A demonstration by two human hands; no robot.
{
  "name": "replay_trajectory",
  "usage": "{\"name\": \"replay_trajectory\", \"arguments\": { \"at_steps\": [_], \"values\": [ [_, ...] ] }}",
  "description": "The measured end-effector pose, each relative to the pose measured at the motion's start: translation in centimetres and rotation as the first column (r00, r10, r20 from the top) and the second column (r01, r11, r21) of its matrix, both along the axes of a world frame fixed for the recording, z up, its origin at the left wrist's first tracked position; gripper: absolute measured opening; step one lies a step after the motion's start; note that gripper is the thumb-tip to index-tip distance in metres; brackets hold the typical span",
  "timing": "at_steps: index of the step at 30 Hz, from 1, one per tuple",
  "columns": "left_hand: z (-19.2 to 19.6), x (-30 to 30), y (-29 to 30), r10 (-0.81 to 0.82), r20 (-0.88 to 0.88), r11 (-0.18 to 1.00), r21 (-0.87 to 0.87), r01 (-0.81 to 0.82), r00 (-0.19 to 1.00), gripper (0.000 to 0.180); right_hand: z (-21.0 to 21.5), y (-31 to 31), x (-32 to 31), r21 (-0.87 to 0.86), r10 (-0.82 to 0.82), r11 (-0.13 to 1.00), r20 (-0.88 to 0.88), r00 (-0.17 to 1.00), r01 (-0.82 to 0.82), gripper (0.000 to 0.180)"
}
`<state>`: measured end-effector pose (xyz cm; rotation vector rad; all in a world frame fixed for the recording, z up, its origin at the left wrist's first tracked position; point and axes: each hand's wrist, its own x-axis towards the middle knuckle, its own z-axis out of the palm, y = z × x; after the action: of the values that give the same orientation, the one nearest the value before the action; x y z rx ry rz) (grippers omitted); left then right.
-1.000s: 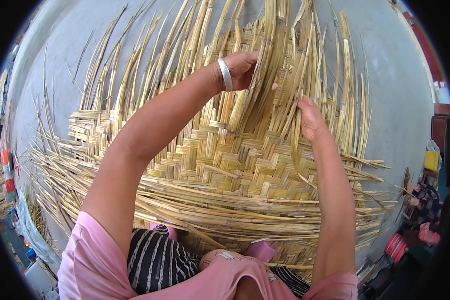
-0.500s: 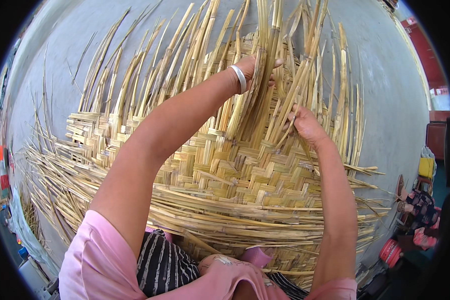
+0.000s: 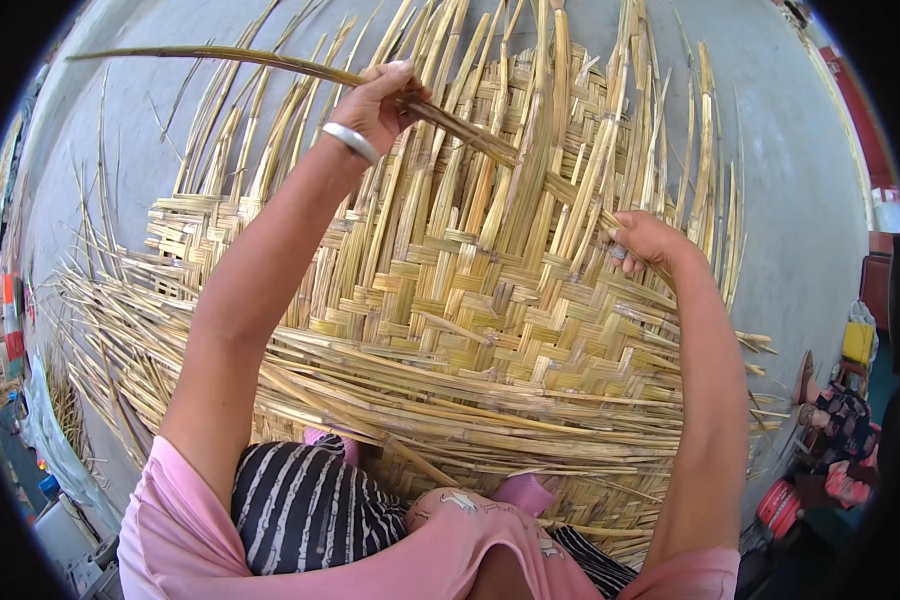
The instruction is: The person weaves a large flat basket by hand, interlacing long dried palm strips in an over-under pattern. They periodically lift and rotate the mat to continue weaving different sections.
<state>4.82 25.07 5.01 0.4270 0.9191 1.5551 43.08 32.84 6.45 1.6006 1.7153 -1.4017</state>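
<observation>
A long flattened reed strip (image 3: pixel 300 66) is gripped in my left hand (image 3: pixel 380 100), which wears a silver bangle (image 3: pixel 352 143). The strip slants down to the right, passes beneath raised upright strips (image 3: pixel 536 130) and shows again between them. At its right end my right hand (image 3: pixel 642 243) is closed on the same strip, just above the weave; a ring shows on one finger. Under both hands spreads a large woven reed mat (image 3: pixel 400 300) with a zigzag pattern, its loose strip ends fanning away from me on the far side.
Long loose strips (image 3: pixel 450 415) run across the near part of the mat. Grey floor (image 3: pixel 790 200) surrounds it. On the right are a seated person (image 3: pixel 845 425), a red tub (image 3: pixel 780 505) and a yellow container (image 3: pixel 857 342). Pale plastic sheeting (image 3: pixel 55 430) lies at left.
My left hand has moved left and away from the upright bundle, now with the long strip stretched crosswise. My right hand has shifted slightly right and down.
</observation>
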Motion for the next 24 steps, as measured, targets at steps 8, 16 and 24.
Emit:
{"name": "replay_trajectory", "arguments": {
  "at_steps": [8,16,24],
  "values": [
    [-2.5,-0.9,-7.8,-0.031,-0.081,0.938,-0.346,0.001,0.996,0.014,2.3,-0.5,-0.9,-0.064,0.176,0.984,0.178,0.968,-0.167,0.014],
    [-5.5,-0.3,-9.4,0.106,0.049,0.85,-0.523,-0.065,0.993,0.018,-1.7,-2.2,0.7,-0.005,0.23,0.972,0.205,0.951,-0.234,0.021],
    [-3.4,1.5,-7.1,-0.092,-0.505,0.902,-0.407,-0.143,0.858,0.019,-1.5,-2.3,0.3,0.241,0.128,0.959,0.103,0.986,-0.15,0.039]
  ]
}}
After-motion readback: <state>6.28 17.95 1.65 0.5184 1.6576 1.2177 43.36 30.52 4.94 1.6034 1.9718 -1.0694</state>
